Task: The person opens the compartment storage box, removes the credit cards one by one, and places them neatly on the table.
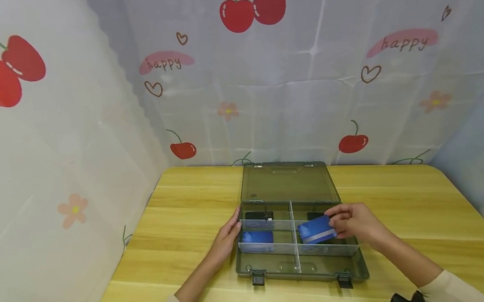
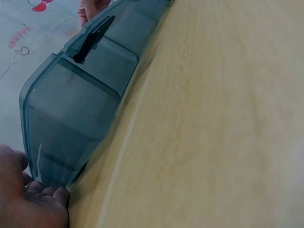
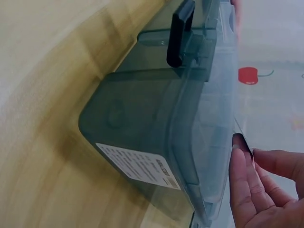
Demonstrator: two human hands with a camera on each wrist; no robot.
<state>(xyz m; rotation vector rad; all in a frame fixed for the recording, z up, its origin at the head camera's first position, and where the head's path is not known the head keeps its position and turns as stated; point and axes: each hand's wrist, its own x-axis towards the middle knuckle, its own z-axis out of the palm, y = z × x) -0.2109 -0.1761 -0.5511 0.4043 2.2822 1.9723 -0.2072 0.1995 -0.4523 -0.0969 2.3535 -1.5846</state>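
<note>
A smoky clear storage box (image 1: 272, 264) lies with its lid (image 1: 289, 183) folded back, its inside split into several compartments. My right hand (image 1: 354, 222) pinches a blue card (image 1: 316, 230) with a pale stripe between thumb and fingers, over the right middle compartment. In the right wrist view the card (image 3: 242, 144) shows edge-on at the box rim. My left hand (image 1: 226, 235) grips the left side of the box; the left wrist view has its fingers (image 2: 47, 195) at a corner. A black VIP card (image 1: 257, 216) lies at back left, another blue card (image 1: 257, 237) in front of it.
A black card (image 1: 315, 215) sits in the back right compartment, partly covered. Two dark latches (image 1: 258, 278) stick out at the box's front. The wooden table (image 1: 186, 198) extends around the box, with a cherry-print curtain (image 1: 265, 120) behind.
</note>
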